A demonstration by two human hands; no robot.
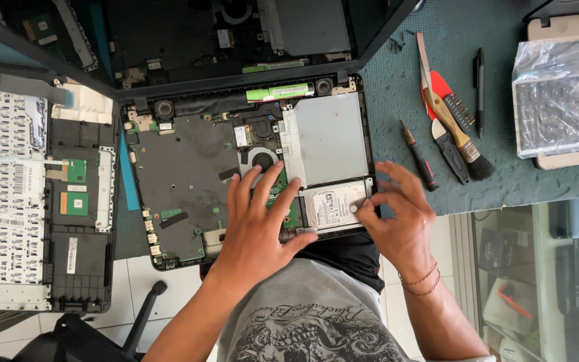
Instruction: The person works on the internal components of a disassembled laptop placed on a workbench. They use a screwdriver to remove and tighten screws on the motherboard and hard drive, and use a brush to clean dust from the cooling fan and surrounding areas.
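The left hand (pixel 252 224) lies flat and open on the opened laptop base (pixel 189 174), hiding part of the board. At 3 o'clock from it, the right hand (pixel 400 218) pinches the edge of the hard drive (pixel 330 204), which sits in the base's near right corner. The keyboard panel (pixel 8 181) is cut off at the left. The green mat (pixel 531 181) carries a brush (pixel 460 137) and a screwdriver (pixel 420 157); white floor tiles show below.

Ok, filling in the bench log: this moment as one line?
left hand flat on open laptop base | right hand fingertips on hard drive in bay | tools on mat
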